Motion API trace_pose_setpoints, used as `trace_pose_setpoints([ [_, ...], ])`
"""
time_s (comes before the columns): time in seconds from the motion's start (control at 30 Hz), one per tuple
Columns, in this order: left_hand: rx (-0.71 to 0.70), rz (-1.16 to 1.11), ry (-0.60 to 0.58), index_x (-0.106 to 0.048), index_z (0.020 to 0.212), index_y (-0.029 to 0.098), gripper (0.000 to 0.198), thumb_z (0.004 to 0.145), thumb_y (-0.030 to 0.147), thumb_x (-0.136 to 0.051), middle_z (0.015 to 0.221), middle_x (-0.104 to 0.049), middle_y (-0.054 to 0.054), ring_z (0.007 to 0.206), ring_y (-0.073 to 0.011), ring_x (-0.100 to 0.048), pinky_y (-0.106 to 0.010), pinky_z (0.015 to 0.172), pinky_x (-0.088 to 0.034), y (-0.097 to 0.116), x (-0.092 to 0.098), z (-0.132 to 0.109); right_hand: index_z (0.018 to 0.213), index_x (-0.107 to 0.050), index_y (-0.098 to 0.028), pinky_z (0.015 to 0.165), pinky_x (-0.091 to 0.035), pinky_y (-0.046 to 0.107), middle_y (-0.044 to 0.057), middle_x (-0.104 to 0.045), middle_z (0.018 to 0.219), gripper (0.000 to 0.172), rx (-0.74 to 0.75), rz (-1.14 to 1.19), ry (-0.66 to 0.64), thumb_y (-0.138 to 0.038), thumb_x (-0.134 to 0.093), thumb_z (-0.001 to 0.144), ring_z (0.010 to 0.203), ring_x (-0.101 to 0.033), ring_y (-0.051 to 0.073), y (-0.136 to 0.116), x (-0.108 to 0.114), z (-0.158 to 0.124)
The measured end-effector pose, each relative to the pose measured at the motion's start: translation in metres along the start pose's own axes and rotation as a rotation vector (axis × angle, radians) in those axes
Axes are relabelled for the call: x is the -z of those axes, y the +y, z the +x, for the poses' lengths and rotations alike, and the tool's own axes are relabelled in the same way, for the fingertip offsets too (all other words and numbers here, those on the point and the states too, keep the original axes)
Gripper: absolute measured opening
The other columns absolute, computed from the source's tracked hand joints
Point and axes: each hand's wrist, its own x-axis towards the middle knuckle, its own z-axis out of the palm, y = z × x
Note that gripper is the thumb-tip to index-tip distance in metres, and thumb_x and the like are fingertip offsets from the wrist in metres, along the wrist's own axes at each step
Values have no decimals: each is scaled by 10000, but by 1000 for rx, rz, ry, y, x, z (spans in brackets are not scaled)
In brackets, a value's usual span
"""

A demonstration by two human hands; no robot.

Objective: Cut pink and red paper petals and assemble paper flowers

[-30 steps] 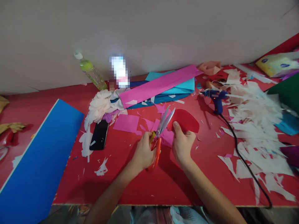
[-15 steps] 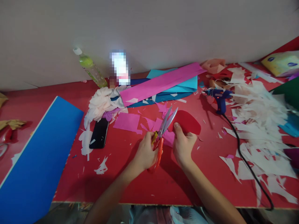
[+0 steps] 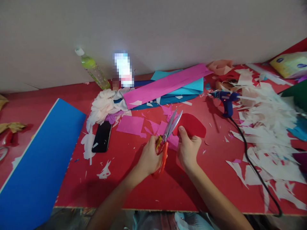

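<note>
My left hand (image 3: 150, 156) is closed around the handles of a pair of scissors (image 3: 165, 140), one handle yellow and one orange-red. Their blades stand slightly apart and point up and away, beside the red piece. That red piece (image 3: 193, 125), rounded at its far edge and flat like paper or felt, is pinched by my right hand (image 3: 189, 148), thumb on top. Under and beside the blades lie pink scraps (image 3: 155, 126) and a pink rectangle (image 3: 130, 124). Whether a blade touches the red piece is hard to see.
Pink, light-blue and dark-blue folded sheets (image 3: 165, 84) lie at the back. A blue glue gun (image 3: 225, 100) with a black cord stands at right, beside white scraps (image 3: 268, 127). A black phone (image 3: 102, 137), a green bottle (image 3: 92, 68) and a blue board (image 3: 45, 153) are on the left.
</note>
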Motion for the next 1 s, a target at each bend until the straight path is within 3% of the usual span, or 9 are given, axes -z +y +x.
trace_pose_setpoints([
  [0.3,4,7,2,-451,884,197,196,723,215,-561,713,-533,23,607,-115,-485,-243,572,-368,0,-2,0,567,-426,-180,437,-351,204,-52,-367,516,344,-75,26,-12,-377,-683,683,488,-390,74,4,3,0],
  [0.5,15,81,24,-447,825,201,157,714,211,-558,691,-514,29,591,-114,-473,-235,562,-351,3,2,-1,567,-473,-161,501,-390,212,-51,-423,545,308,-73,115,1,-327,-713,665,509,-418,71,3,2,1],
  [0.73,-18,179,62,-472,825,201,150,695,201,-546,697,-525,28,605,-121,-494,-237,583,-378,-1,8,1,723,-618,-134,621,-454,258,1,-572,678,186,20,86,12,-302,-688,685,615,-525,108,6,4,6],
  [0.83,-33,263,105,-476,868,198,201,680,130,-488,740,-552,8,672,-146,-538,-265,641,-419,4,15,2,776,-647,-136,639,-457,269,16,-616,726,204,35,60,16,-309,-688,678,646,-552,121,7,4,5],
  [1.0,-107,417,121,-459,975,190,350,652,59,-427,906,-579,-53,837,-191,-586,-313,750,-460,18,27,1,697,-634,-138,610,-444,264,2,-607,653,187,33,28,-19,-314,-690,666,600,-541,118,5,4,0],
])
